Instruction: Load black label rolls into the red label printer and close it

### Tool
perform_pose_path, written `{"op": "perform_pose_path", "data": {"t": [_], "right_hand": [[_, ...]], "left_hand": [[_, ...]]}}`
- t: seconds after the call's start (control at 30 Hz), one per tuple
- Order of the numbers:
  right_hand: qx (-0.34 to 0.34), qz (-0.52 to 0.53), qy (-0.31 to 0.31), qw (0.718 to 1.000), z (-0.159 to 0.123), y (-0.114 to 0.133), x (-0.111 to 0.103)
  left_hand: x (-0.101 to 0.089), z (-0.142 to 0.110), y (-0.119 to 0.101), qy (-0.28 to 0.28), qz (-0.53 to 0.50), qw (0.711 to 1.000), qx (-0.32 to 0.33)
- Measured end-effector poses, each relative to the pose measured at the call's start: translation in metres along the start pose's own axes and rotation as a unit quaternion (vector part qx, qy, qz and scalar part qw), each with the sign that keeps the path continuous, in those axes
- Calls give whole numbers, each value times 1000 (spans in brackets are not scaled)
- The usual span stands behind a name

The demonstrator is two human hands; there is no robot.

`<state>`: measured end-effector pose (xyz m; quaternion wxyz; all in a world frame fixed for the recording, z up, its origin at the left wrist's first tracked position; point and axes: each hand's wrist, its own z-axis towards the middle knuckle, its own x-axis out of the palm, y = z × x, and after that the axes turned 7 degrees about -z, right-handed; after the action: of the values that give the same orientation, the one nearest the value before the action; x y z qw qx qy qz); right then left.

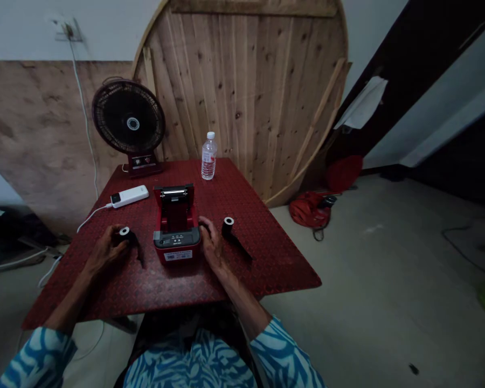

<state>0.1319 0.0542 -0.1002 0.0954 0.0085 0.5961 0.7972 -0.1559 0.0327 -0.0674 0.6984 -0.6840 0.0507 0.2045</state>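
Note:
A small red printer (177,231) with its lid raised stands in the middle of the red table (234,269). My right hand (210,242) rests against the printer's right side, fingers curled onto it. My left hand (107,249) lies to the printer's left, fingers closed around a black paper roll (125,233) with a white core. A second black roll (228,225) stands on the table just right of my right hand, untouched.
At the table's back stand a dark desk fan (129,121) and a clear water bottle (209,156). A white power bank (130,195) with a cable lies left of the printer. A round wooden board (250,81) leans on the wall; a red bag (311,210) lies on the floor.

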Motion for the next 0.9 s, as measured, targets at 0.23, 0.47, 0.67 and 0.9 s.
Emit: {"op": "perform_pose_path", "data": {"t": [0.23,0.47,0.67,0.9], "right_hand": [[-112,-202,-49,972,42,16,-69],[-31,-208,-6,978,49,-14,-90],[72,-39,23,996,31,19,-94],[109,122,204,965,-19,84,-71]], "left_hand": [[-5,-6,6,34,53,997,51],[-12,-24,-29,-57,31,977,201],[25,-53,-86,4,32,977,209],[86,-62,-122,229,-33,955,185]]}}
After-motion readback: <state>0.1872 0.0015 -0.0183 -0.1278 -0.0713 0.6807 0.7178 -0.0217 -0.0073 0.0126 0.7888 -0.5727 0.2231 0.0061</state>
